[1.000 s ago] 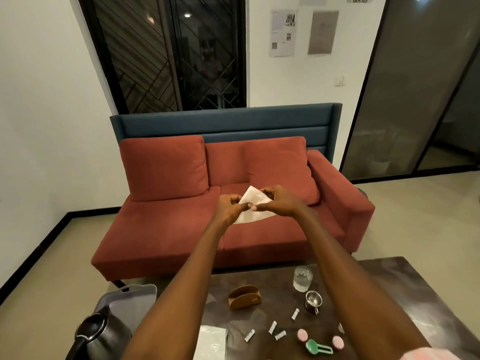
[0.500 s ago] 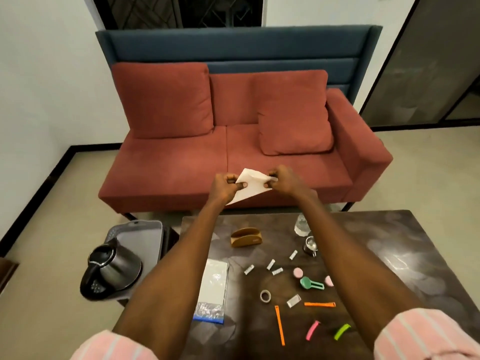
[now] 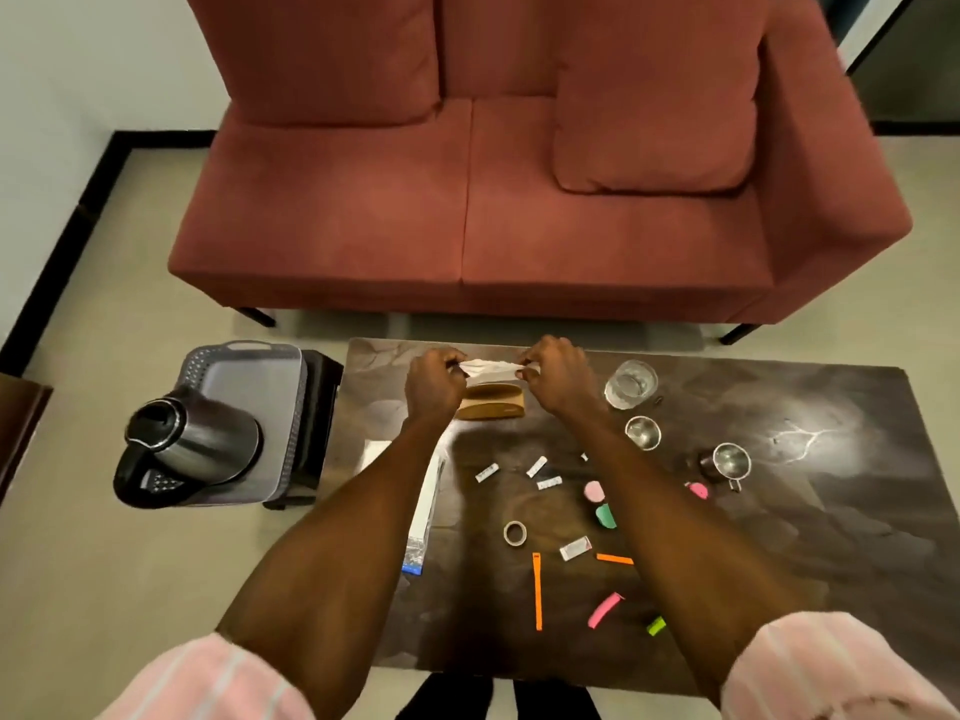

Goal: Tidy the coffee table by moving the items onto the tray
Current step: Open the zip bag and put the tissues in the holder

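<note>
My left hand (image 3: 434, 379) and my right hand (image 3: 558, 379) each pinch one end of a folded white napkin (image 3: 488, 370), held just above a brown wooden napkin holder (image 3: 493, 402) at the far side of the dark coffee table (image 3: 805, 537). A grey tray (image 3: 249, 407) rests on a black stool left of the table, with a steel kettle (image 3: 192, 444) on it. Scattered on the table are a glass (image 3: 630, 384), two small steel cups (image 3: 642, 432) (image 3: 730, 461), a tape roll (image 3: 515, 533), white sachets (image 3: 536, 467), an orange strip (image 3: 537, 589) and coloured clips (image 3: 604, 609).
A red sofa (image 3: 519, 226) stands beyond the table. A white packet (image 3: 423, 506) lies under my left forearm near the table's left edge. Beige floor surrounds the table and stool.
The view tilted down from the sofa to the table. Both hands lowered the napkin from mid-air to just above the wooden holder.
</note>
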Demonstrator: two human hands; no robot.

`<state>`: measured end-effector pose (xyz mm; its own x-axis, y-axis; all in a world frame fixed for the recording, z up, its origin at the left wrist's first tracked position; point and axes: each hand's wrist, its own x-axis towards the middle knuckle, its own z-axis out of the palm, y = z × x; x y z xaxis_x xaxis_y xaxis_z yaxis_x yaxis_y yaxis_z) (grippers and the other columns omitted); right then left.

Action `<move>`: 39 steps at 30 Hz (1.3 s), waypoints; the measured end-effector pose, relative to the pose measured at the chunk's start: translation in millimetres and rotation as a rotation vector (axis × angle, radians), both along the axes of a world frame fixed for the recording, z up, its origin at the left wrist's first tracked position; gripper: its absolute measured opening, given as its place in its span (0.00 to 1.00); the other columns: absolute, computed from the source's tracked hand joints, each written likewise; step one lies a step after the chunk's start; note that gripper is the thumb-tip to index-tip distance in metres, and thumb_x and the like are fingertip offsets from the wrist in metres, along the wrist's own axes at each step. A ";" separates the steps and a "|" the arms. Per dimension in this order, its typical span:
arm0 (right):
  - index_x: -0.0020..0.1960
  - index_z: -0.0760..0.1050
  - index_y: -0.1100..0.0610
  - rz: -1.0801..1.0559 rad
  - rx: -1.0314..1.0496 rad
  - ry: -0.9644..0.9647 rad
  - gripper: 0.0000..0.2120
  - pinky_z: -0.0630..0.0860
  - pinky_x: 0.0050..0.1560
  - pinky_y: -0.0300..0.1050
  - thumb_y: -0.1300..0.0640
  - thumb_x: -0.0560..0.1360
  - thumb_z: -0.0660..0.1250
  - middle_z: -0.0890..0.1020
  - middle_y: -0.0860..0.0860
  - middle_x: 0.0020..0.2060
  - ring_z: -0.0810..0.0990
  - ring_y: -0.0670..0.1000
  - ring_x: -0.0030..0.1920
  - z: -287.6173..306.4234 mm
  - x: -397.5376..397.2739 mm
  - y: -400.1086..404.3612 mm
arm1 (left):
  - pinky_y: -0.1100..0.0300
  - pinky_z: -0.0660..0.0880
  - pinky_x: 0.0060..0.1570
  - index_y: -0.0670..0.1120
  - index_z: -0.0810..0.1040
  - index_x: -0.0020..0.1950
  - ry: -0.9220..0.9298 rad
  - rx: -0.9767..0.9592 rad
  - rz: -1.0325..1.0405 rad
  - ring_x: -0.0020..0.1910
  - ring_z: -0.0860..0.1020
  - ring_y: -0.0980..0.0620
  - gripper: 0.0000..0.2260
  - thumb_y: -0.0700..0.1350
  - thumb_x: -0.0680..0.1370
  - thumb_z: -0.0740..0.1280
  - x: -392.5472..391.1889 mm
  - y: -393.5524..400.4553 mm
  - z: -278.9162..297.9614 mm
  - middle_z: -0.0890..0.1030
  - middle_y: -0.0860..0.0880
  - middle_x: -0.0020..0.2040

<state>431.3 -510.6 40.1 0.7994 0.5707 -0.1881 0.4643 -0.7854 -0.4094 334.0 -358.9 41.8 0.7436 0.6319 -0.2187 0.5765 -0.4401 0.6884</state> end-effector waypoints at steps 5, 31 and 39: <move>0.54 0.82 0.49 0.003 -0.062 -0.006 0.10 0.70 0.60 0.49 0.57 0.75 0.68 0.84 0.49 0.54 0.78 0.54 0.58 -67.8 17.1 4.0 | 0.50 0.77 0.51 0.43 0.84 0.50 0.079 0.070 0.034 0.51 0.79 0.46 0.11 0.33 0.73 0.66 11.8 0.8 -62.9 0.84 0.46 0.51; 0.61 0.79 0.51 -0.040 -0.145 0.091 0.15 0.69 0.61 0.51 0.56 0.74 0.70 0.82 0.50 0.57 0.78 0.54 0.59 -188.5 28.2 10.1 | 0.73 0.69 0.51 0.37 0.82 0.54 0.142 -0.002 0.153 0.48 0.83 0.45 0.11 0.32 0.73 0.69 27.5 -2.7 -170.1 0.84 0.41 0.51; 0.62 0.78 0.52 -0.096 -0.123 0.067 0.19 0.70 0.60 0.50 0.61 0.72 0.69 0.81 0.50 0.58 0.78 0.54 0.59 -162.1 17.0 2.6 | 0.55 0.77 0.55 0.37 0.81 0.56 0.120 -0.058 0.173 0.54 0.81 0.43 0.13 0.32 0.72 0.69 10.6 -12.9 -149.7 0.82 0.40 0.55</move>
